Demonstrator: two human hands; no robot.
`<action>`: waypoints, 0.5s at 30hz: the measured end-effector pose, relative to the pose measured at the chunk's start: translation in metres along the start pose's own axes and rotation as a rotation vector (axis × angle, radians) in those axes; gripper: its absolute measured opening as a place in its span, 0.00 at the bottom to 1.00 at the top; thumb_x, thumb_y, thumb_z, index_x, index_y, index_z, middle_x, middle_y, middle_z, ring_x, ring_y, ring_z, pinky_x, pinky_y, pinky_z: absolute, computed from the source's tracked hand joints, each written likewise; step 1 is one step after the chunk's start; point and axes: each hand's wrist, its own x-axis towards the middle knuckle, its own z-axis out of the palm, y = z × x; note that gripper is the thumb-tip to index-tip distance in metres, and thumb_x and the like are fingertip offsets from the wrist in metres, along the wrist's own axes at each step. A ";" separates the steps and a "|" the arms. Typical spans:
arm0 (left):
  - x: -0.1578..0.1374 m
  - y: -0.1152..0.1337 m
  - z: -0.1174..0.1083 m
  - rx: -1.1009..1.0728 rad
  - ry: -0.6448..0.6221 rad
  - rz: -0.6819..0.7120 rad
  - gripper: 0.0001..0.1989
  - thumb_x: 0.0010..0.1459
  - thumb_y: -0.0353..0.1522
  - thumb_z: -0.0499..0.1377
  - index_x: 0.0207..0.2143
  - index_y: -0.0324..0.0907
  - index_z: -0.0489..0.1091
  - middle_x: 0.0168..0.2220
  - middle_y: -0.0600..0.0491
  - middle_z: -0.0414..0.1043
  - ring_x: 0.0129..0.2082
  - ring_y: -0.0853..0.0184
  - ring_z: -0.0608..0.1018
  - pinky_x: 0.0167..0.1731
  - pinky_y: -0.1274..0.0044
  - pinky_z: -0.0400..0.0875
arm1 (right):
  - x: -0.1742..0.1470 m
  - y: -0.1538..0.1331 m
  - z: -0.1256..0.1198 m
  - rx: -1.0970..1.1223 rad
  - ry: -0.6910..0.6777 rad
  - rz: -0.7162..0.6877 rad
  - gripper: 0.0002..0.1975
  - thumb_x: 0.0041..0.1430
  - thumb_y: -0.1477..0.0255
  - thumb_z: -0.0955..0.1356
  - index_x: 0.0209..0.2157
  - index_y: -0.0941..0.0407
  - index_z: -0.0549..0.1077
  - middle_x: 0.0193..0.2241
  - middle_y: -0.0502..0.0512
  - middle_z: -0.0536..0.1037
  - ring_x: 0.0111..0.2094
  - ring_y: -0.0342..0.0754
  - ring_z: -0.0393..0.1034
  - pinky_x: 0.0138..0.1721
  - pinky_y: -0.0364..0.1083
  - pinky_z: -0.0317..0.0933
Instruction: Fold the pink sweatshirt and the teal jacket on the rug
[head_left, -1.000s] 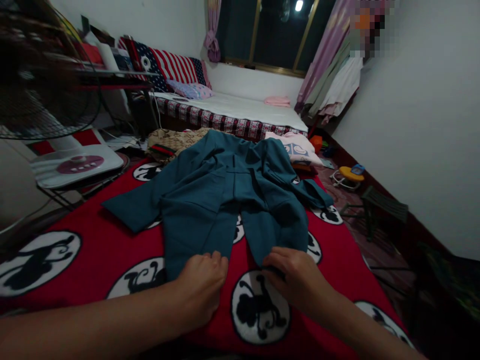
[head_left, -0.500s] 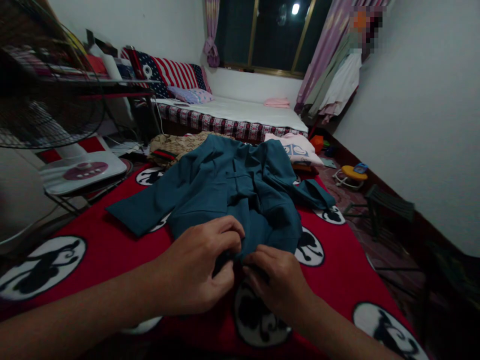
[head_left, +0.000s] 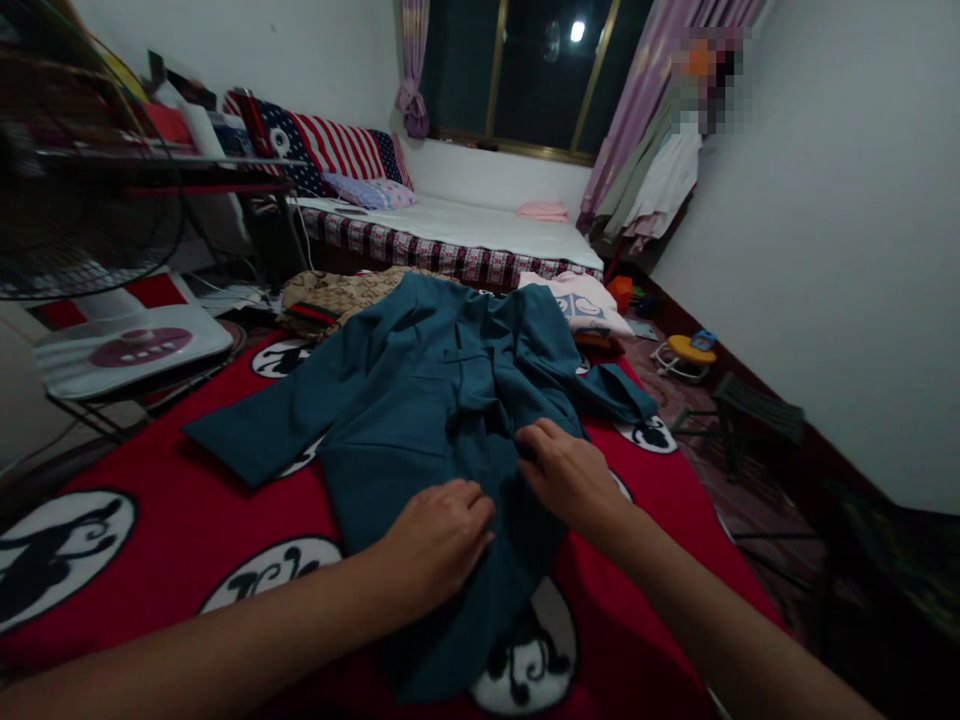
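Note:
A teal long-sleeved jacket (head_left: 405,400) lies spread out before me, its sleeves stretched to both sides and its lower part reaching towards me. My left hand (head_left: 442,540) is over the lower front, its fingers curled closed on the cloth near the middle; the fingertips are partly hidden. Further up and to the right, my right hand (head_left: 566,475) pinches the jacket's front cloth. Folds bunch between and above the hands. Under the jacket is a red blanket (head_left: 247,530) with black-and-white round patterns.
Behind the jacket lie a brown patterned cloth (head_left: 300,290) and a folded pink garment (head_left: 577,300). A fan (head_left: 90,240) and a white-topped chair (head_left: 60,350) stand at left. At right are a yellow stool (head_left: 690,350) and a dark folding stool (head_left: 757,405). A bed (head_left: 480,220) stands by the window.
The jacket's lower part now extends nearer to me, lying flatter over the blanket. My hands have moved apart; the right went up and away, the left slightly down. The view shifted slightly.

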 end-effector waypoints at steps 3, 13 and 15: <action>0.015 -0.009 0.026 0.064 0.175 0.027 0.23 0.60 0.36 0.55 0.57 0.37 0.60 0.62 0.38 0.56 0.62 0.54 0.61 0.57 0.63 0.61 | 0.018 0.012 0.019 -0.236 -0.094 0.167 0.18 0.58 0.70 0.67 0.49 0.60 0.65 0.44 0.65 0.73 0.37 0.52 0.74 0.33 0.45 0.62; 0.023 -0.031 0.058 0.135 0.156 -0.008 0.34 0.63 0.46 0.49 0.64 0.33 0.52 0.66 0.34 0.47 0.65 0.51 0.54 0.61 0.59 0.53 | -0.018 0.113 -0.004 0.411 0.264 0.437 0.13 0.55 0.61 0.63 0.27 0.56 0.70 0.18 0.48 0.70 0.19 0.43 0.65 0.22 0.41 0.55; 0.024 -0.031 0.060 0.140 0.137 -0.032 0.33 0.62 0.46 0.50 0.63 0.34 0.54 0.65 0.34 0.49 0.64 0.50 0.57 0.60 0.59 0.55 | -0.038 0.133 -0.003 0.380 0.239 0.480 0.12 0.53 0.62 0.64 0.27 0.56 0.71 0.19 0.48 0.72 0.20 0.44 0.66 0.23 0.42 0.56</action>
